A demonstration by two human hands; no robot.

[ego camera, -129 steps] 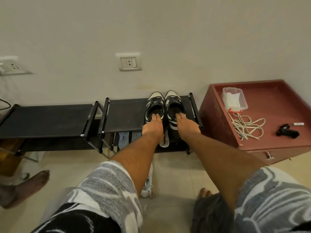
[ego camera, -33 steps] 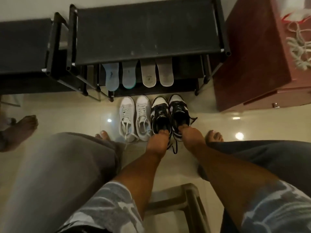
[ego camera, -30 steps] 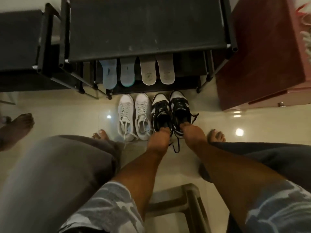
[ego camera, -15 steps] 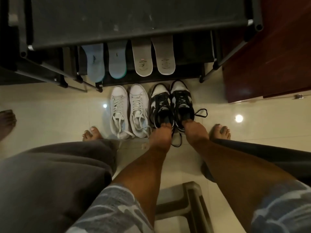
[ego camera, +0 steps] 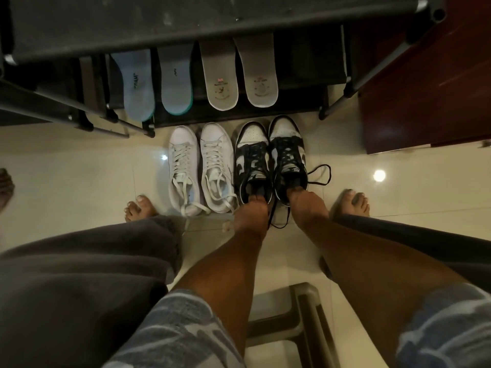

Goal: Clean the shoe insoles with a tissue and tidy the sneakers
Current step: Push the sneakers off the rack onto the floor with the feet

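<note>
The left hand (ego camera: 251, 216) has its fingers hooked inside the heel opening of the left black sneaker (ego camera: 252, 152). The right hand (ego camera: 305, 205) grips the right black sneaker (ego camera: 288, 150) the same way. Both shoes stand lengthwise away from the person on the glossy cream tile floor (ego camera: 79, 168), toes towards the black shoe rack (ego camera: 186, 19), just beside the white sneakers (ego camera: 215, 152) with loose laces. Four flat insoles (ego camera: 220, 81), two blue and two grey, lie on its lower shelf. A dark red cabinet (ego camera: 425, 88) stands to the right.
</note>
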